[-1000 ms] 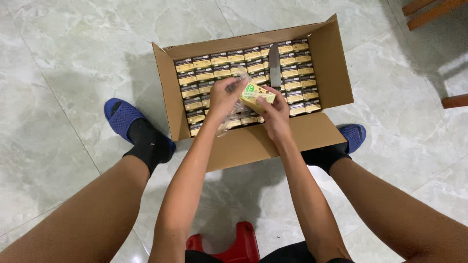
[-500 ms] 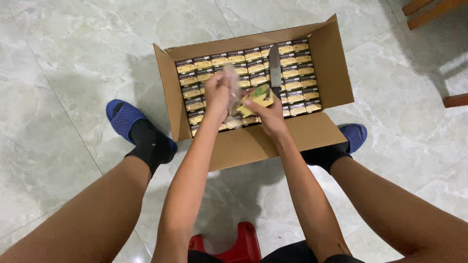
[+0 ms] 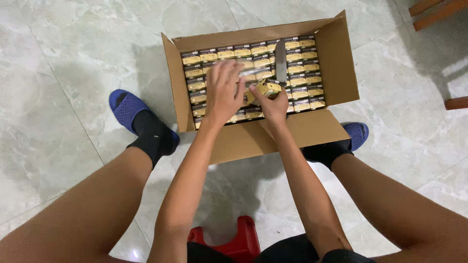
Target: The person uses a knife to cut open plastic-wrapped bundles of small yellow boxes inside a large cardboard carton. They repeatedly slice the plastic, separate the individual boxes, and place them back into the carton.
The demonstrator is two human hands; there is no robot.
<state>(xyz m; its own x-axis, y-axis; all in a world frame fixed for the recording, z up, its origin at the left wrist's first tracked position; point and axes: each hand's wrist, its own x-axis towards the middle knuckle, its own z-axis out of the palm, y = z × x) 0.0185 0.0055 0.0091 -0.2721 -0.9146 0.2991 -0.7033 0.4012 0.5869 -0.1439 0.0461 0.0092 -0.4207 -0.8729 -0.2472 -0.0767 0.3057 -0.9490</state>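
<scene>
The right hand (image 3: 273, 104) is closed in a pinch on a small yellow-and-green packet (image 3: 265, 88), held just above the packed rows. The left hand (image 3: 224, 92) hovers beside it, fingers spread and loose; something thin and clear seems to trail from its fingertips, perhaps a film wrapper, but motion blur makes that hard to tell, so whether this hand grips anything cannot be told.

Directly beneath both hands sits an open cardboard box (image 3: 336, 63) on the floor, its flaps folded outward. Inside, small rectangular packets (image 3: 302, 68) with dark tops and yellow faces lie in tight, even rows. Beyond the right hand, a knife (image 3: 281, 61) with a dark handle and a dull metal blade rests flat across the packets.

As a judgement: the box is opened and nearly full, with only the one packet lifted out, so almost all of the contents remain in place.

The cardboard is plain brown and matte. Farther out, the floor (image 3: 73, 58) is glossy pale marble-patterned tile. Blue perforated slippers (image 3: 126, 104) over black socks flank the box, and a red plastic stool (image 3: 234, 241) sits under the person, nearest the camera.
</scene>
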